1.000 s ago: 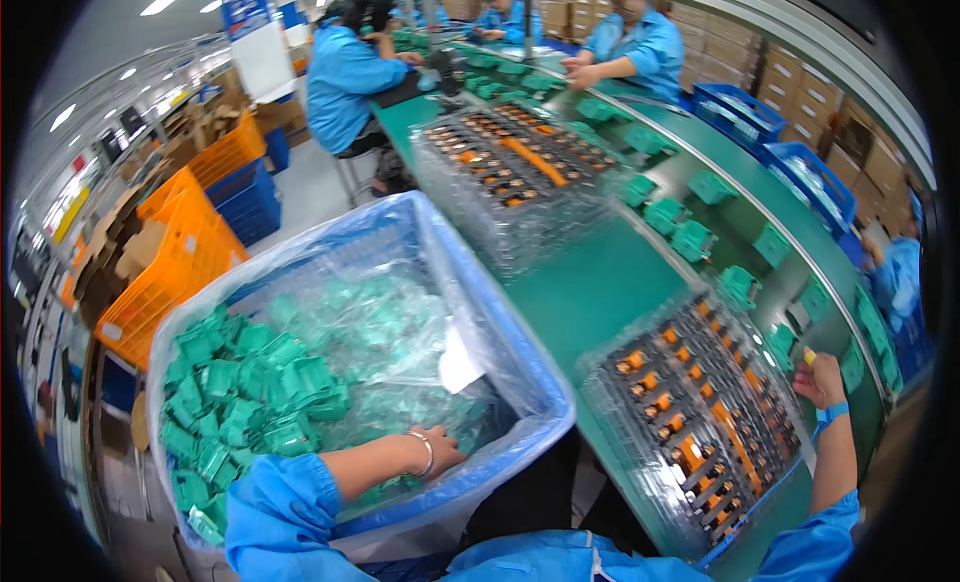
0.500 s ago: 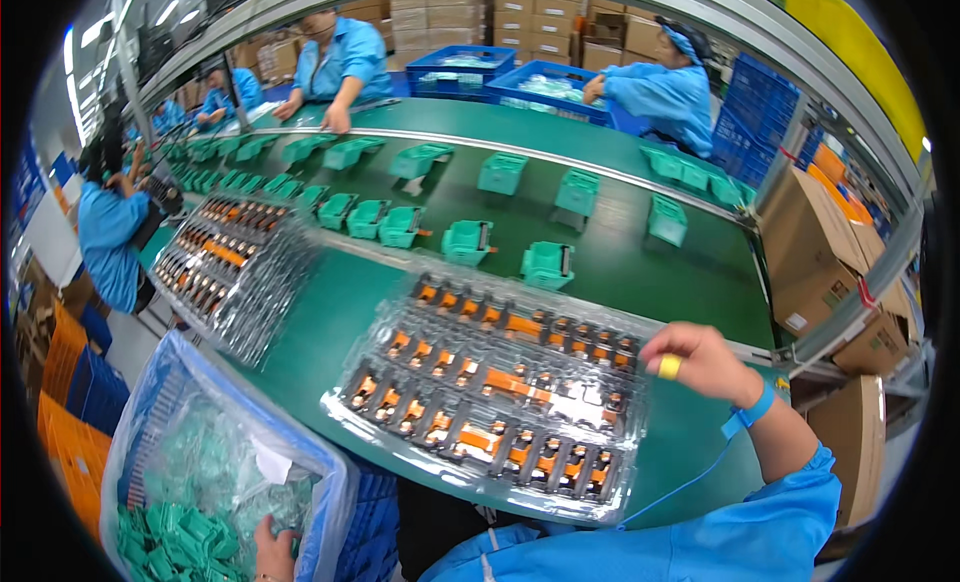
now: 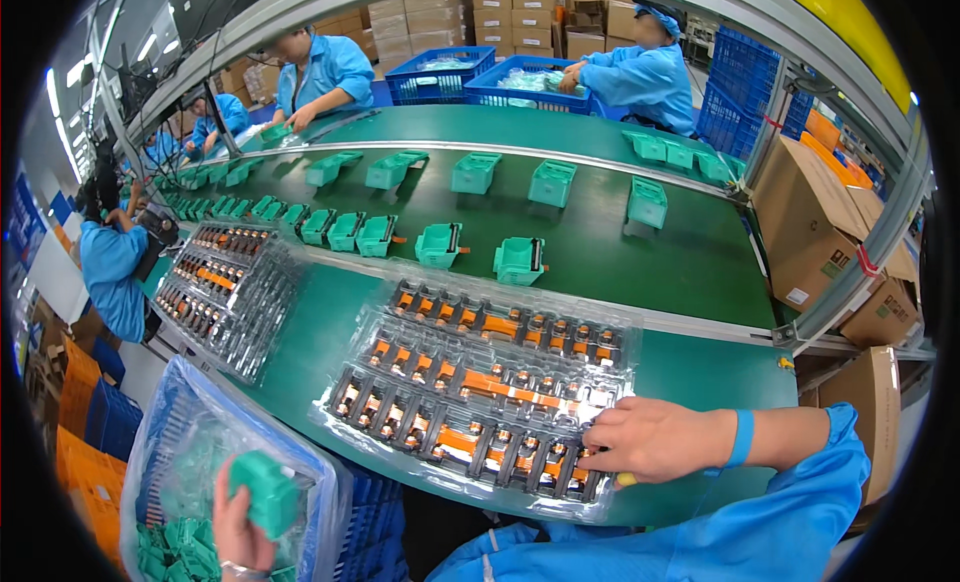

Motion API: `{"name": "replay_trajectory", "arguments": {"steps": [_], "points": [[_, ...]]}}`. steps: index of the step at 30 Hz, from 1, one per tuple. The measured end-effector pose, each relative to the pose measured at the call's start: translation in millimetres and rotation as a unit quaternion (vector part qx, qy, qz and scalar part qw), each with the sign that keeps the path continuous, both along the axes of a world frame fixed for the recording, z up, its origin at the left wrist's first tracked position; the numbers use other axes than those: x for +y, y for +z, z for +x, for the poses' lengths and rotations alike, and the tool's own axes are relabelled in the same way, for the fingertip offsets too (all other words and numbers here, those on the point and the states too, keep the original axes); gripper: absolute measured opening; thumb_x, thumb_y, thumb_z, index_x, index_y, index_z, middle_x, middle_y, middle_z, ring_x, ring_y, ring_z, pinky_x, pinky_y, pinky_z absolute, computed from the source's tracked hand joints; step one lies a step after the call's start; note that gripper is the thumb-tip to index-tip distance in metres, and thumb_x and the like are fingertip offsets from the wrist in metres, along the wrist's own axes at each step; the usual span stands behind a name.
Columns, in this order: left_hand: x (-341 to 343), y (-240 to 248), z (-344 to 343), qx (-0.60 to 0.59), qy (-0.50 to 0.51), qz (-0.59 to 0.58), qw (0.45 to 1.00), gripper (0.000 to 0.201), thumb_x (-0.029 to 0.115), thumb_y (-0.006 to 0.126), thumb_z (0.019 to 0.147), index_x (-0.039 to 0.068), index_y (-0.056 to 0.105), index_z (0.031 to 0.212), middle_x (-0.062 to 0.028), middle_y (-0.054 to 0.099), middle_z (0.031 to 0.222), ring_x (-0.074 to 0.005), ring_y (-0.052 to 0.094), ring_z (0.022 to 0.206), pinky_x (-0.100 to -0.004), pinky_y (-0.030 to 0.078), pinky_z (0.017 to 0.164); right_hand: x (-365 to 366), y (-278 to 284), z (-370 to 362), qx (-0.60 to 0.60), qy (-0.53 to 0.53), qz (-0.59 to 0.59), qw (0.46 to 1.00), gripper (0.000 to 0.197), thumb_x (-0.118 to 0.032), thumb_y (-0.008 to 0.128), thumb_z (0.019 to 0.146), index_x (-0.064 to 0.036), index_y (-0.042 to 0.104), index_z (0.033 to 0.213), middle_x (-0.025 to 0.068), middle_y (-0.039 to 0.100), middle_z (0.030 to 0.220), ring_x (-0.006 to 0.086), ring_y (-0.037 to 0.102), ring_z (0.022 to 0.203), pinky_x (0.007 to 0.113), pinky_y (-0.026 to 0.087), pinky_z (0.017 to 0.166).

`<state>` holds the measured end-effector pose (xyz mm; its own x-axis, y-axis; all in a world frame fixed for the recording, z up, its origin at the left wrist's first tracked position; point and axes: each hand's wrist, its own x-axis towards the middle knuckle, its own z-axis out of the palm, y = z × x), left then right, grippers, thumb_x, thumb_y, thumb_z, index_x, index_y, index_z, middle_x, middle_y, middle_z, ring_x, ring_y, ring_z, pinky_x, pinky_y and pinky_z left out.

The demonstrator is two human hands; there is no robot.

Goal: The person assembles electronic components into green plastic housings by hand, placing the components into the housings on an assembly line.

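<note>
My left hand (image 3: 243, 527) holds a green plastic housing (image 3: 266, 492) above the lined blue crate (image 3: 345, 482) at the lower left. More green housings (image 3: 182, 548) lie in that crate among clear plastic film. My right hand (image 3: 650, 440), with a blue strap at its wrist, is at the right end of a clear blister tray (image 3: 455, 377). Its fingers are bent and closed on a black-and-orange part (image 3: 577, 482) in the front row; the fingertips are partly hidden. Rows of similar small black parts with orange strips fill the tray.
A stack of filled clear trays (image 3: 215, 292) stands to the left. Beyond the bench, a green conveyor (image 3: 610, 262) carries rows of green housings. Co-workers in blue sit along its far side and left end. Cardboard boxes (image 3: 815, 222) and a metal frame post (image 3: 840, 272) stand right.
My left hand has risen out of the crate with a green housing. The right hand has come down from the tray's far right corner to its near right parts.
</note>
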<state>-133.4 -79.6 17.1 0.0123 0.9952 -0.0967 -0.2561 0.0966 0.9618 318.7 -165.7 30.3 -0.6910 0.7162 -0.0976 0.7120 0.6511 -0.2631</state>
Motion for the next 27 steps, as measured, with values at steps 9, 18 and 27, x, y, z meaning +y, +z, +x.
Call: {"name": "replay_trajectory", "arguments": {"steps": [9, 18, 27], "points": [[29, -19, 143, -0.141, -0.224, -0.169, 0.949, 0.038, 0.0, 0.051, 0.087, 0.004, 0.042, 0.124, -0.0109, 0.053, 0.114, -0.025, 0.056, 0.103, -0.0455, 0.051, 0.083, 15, -6, 9, 0.033, 0.028, -0.07, 0.997, 0.02, -0.009, 0.056, 0.075, -0.0088, 0.055, 0.095, 0.0061, 0.05, 0.096, 0.0247, 0.047, 0.096, 0.036, 0.045, 0.078], [36, -32, 156, -0.176, -0.223, -0.135, 0.949, 0.071, -0.01, 0.047, 0.083, 0.015, 0.016, 0.142, -0.0134, 0.038, 0.133, -0.0284, 0.047, 0.117, -0.0458, 0.044, 0.094, 27, -12, 4, 0.439, -0.243, -0.254, 0.827, 0.018, -0.02, 0.058, 0.088, -0.0025, 0.058, 0.091, 0.0075, 0.056, 0.108, 0.0201, 0.052, 0.104, 0.029, 0.039, 0.09], [14, -44, 167, -0.147, -0.254, 0.04, 0.955, 0.064, -0.007, 0.055, 0.082, 0.015, 0.025, 0.133, -0.0122, 0.035, 0.133, -0.0268, 0.041, 0.121, -0.0449, 0.039, 0.098, 72, -23, -80, 0.497, -0.252, -0.395, 0.73, 0.021, -0.025, 0.055, 0.091, -0.0048, 0.06, 0.09, 0.0099, 0.05, 0.122, 0.0139, 0.046, 0.108, 0.028, 0.034, 0.093]]}}
